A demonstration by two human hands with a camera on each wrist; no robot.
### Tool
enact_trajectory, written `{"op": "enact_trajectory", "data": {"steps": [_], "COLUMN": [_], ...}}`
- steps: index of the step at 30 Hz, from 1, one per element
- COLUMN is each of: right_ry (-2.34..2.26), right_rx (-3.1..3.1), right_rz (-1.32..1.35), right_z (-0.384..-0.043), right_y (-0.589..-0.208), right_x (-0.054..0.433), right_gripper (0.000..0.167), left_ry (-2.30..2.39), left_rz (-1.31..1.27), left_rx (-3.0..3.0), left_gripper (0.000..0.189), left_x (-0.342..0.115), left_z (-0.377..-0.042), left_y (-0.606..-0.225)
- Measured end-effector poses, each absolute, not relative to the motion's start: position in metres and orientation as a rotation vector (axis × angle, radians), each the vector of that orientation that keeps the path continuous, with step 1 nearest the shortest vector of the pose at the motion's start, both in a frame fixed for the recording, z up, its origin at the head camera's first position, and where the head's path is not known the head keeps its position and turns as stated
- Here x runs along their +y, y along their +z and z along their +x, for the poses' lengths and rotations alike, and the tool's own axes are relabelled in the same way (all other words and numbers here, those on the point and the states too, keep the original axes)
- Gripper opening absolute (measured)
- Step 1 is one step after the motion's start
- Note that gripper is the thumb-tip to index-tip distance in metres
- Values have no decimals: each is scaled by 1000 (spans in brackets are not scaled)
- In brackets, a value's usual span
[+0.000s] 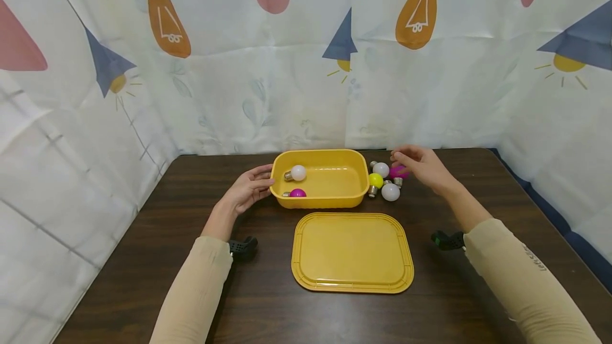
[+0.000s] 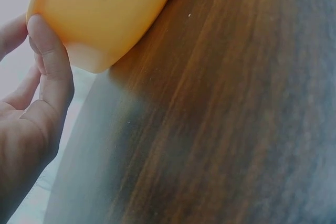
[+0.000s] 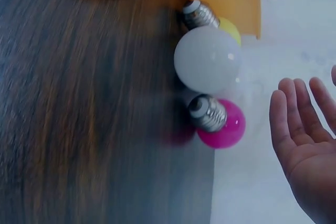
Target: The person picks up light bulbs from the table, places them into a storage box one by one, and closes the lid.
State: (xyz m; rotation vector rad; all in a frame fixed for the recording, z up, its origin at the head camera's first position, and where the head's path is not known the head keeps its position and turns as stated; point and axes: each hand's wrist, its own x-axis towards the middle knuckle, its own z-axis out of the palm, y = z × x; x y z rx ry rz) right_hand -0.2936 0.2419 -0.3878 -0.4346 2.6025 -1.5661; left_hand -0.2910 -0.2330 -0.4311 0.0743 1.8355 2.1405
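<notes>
The left hand's (image 1: 248, 190) fingers pinched the rim of the yellow tub (image 1: 334, 179) at its left end; the tub sat near the far edge of the tabletop (image 1: 258, 291). The right hand's (image 1: 422, 167) fingers were released, nothing held. The loose magenta bulb (image 3: 232, 129) lay near the far edge, below those fingers, apart from them, beside white bulbs (image 1: 390, 192) and a yellow bulb (image 1: 375, 180).

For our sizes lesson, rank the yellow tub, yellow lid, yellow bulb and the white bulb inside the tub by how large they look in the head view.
1. Yellow lid
2. Yellow tub
3. Yellow bulb and white bulb: too alike in size to rank
</notes>
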Motion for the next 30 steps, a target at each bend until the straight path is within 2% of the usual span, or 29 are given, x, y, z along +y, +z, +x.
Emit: {"op": "enact_trajectory", "data": {"steps": [30], "right_ry": [-1650], "right_rx": [2600], "right_rz": [-323], "right_z": [-293], "right_y": [-408], "right_x": [270], "right_gripper": [48], "left_ry": [2153], "left_rz": [74], "left_rx": [1813], "left_gripper": [61], "left_x": [-232], "left_z": [-291], "left_y": [-430]}}
